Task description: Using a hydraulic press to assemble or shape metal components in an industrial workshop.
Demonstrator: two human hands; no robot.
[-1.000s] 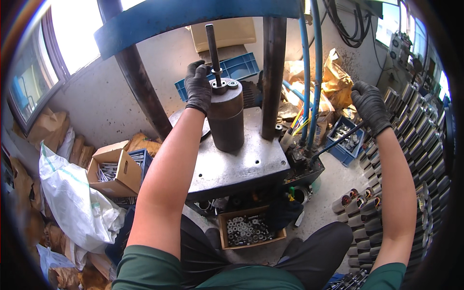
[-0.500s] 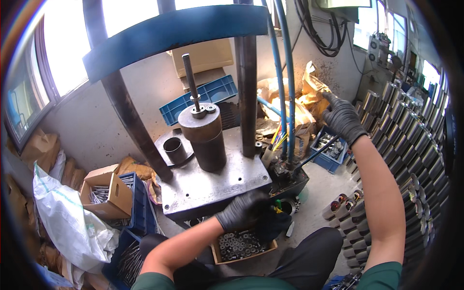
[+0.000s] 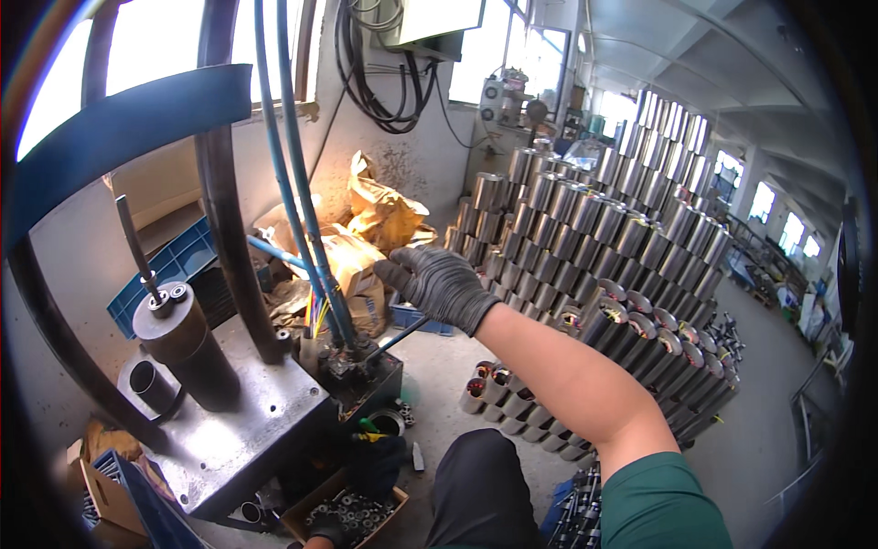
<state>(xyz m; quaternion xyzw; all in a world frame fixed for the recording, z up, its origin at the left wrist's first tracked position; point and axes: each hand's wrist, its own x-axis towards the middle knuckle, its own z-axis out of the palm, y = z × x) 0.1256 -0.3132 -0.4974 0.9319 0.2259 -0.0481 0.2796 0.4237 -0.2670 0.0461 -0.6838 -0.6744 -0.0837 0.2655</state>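
Observation:
My right hand [image 3: 441, 285], in a dark grey glove, reaches forward with its fingers stretched out and nothing visible in them. Just below it a dark lever rod [image 3: 402, 336] slopes up from the hydraulic valve block [image 3: 352, 366], apart from the hand. A blue bin [image 3: 430, 325] lies partly hidden behind the hand. My left hand [image 3: 327, 529], gloved too, is at the lower edge over a cardboard box [image 3: 395, 501] of small bearings [image 3: 352, 512]; its fingers are mostly hidden. At left, a metal cylinder [image 3: 192, 352] stands on the press plate [image 3: 247, 412], topped by small bearings [image 3: 178, 291] and an upright rod [image 3: 133, 233].
A blue crossbeam [image 3: 137, 137] and dark columns [image 3: 229, 247] frame the press. Shiny metal cylinders [image 3: 594, 229] are stacked high at right, with shorter ones [image 3: 512, 403] on the floor. Blue hoses [image 3: 306, 210] rise behind the valve block. Crumpled brown paper [image 3: 384, 210] lies by the wall.
The view has swung right, so the press sits farther left. My left hand has gone from in front of the press plate down to the box of bearings. The right hand stays stretched out.

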